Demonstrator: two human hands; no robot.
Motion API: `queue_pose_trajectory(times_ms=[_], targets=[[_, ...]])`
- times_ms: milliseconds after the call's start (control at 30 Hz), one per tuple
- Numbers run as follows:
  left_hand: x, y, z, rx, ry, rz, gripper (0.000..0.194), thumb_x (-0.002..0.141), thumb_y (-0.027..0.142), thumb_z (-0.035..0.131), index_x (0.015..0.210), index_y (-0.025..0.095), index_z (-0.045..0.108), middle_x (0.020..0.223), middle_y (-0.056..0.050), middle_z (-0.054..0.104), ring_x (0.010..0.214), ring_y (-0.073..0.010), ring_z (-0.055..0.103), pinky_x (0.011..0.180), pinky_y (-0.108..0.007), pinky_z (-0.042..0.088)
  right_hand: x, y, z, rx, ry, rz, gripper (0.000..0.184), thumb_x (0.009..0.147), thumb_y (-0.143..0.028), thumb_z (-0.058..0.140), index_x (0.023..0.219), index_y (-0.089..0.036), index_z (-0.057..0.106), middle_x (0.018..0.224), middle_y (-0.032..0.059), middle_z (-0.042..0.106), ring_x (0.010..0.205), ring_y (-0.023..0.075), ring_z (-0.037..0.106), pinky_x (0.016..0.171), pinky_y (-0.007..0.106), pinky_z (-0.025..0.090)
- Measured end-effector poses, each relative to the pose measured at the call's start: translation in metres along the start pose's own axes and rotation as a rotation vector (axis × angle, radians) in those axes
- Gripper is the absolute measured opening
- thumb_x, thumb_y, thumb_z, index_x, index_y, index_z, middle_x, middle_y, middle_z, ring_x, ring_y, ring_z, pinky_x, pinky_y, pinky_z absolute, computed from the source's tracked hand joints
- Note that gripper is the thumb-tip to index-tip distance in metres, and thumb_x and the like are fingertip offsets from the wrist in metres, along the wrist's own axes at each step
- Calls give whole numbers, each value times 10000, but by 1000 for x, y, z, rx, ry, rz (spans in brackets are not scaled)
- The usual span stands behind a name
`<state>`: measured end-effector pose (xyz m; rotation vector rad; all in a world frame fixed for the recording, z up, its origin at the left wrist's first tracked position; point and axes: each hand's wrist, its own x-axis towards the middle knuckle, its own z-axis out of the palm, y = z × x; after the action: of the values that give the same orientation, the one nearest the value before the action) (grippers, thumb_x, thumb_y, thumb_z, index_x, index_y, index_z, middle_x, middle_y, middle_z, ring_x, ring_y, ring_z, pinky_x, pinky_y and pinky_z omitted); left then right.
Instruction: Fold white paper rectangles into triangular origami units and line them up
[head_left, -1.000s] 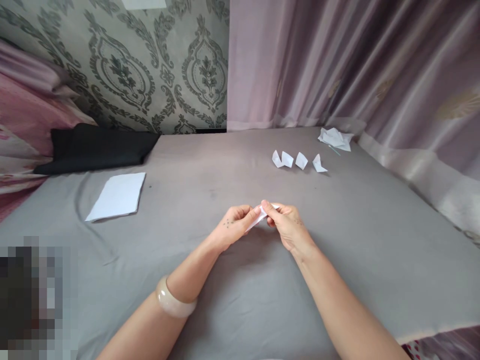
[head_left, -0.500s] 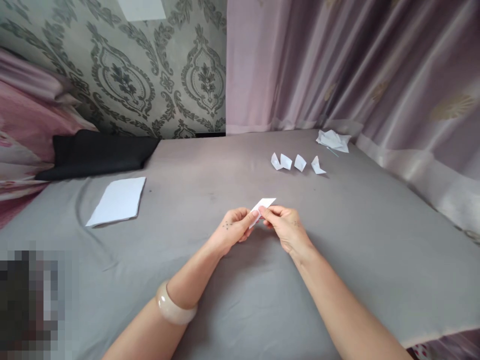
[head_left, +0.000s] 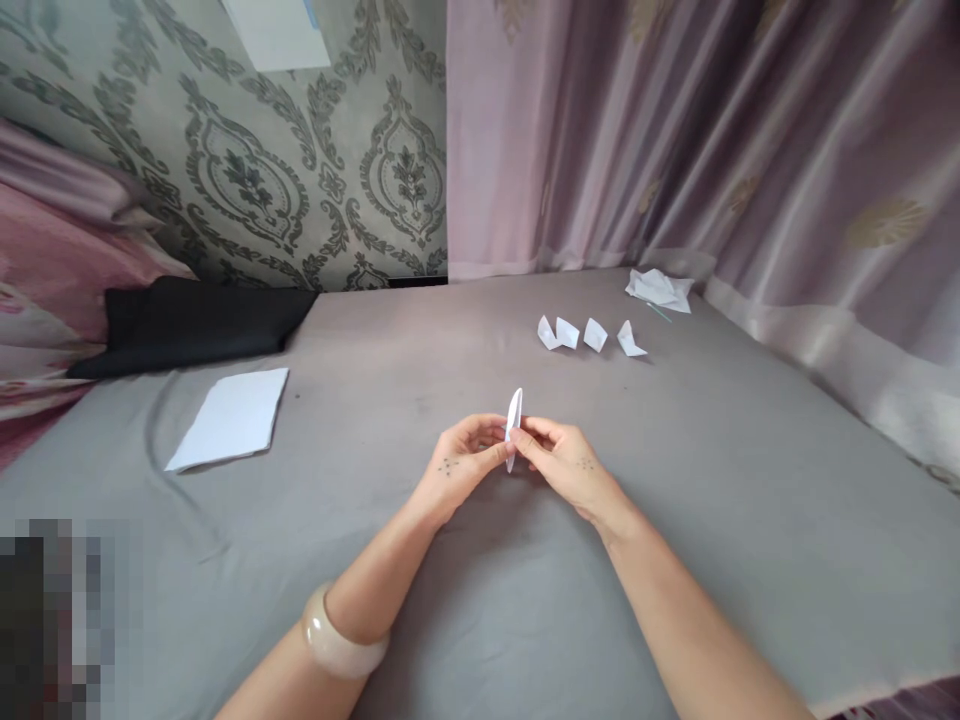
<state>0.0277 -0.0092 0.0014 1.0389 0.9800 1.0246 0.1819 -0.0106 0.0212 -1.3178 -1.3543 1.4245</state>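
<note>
Between both hands, just above the grey cloth, stands a piece of folded white paper [head_left: 514,415], seen nearly edge-on with a narrow gap between its layers. My left hand [head_left: 466,462] pinches it from the left, thumb on the near side. From the right, my right hand [head_left: 559,458] grips the same paper, its thumb close to the left one. Some fingertips behind the paper are hidden. Several small folded white paper pieces [head_left: 595,335] stand in a row beyond my right hand.
A stack of white paper sheets [head_left: 232,418] lies at left on the grey cloth [head_left: 360,370]. Behind it is a folded black cloth [head_left: 202,320]. A heap of white paper [head_left: 660,290] sits at the far right, by the purple curtain [head_left: 570,140]. Patterned wallpaper [head_left: 315,180] rises behind.
The folded paper has turned from lying slanted and flat to standing nearly edge-on, its layers slightly parted. Both hands have shifted their grip around it. The view has tilted up slightly.
</note>
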Motion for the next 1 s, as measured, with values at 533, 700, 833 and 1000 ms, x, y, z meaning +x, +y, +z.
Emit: queue_pose_trajectory(times_ms=[533, 700, 833, 1000], targets=[[-1, 7, 5, 0, 104, -14, 225, 751, 237, 645, 936, 113, 680, 854, -62, 716, 711, -139, 651, 711, -269, 523, -1, -1, 2, -117, 42, -39, 271, 826, -284, 531, 1002, -204, 721, 854, 31, 725, 824, 186, 655, 712, 279, 472], [-2, 0, 5, 63, 127, -33, 227, 758, 291, 654, 895, 111, 672, 774, -55, 709, 658, -140, 645, 631, -249, 513, -2, 6, 11, -215, 133, -56, 232, 816, -324, 543, 869, -184, 720, 797, 42, 720, 754, 195, 657, 695, 291, 473], [-4, -2, 5, 192, 146, 6, 227, 780, 328, 630, 874, 125, 672, 773, -60, 707, 691, -155, 650, 627, -248, 506, -1, 7, 13, -263, 149, -53, 218, 815, -329, 533, 775, -180, 688, 744, 39, 707, 692, 183, 641, 654, 285, 460], [-7, -2, 8, 482, 232, 101, 189, 808, 311, 576, 861, 154, 666, 770, -44, 695, 664, -141, 622, 628, -241, 479, 0, 8, 15, -226, 106, -38, 196, 811, -298, 506, 825, -176, 659, 736, 32, 684, 696, 174, 639, 641, 280, 463]])
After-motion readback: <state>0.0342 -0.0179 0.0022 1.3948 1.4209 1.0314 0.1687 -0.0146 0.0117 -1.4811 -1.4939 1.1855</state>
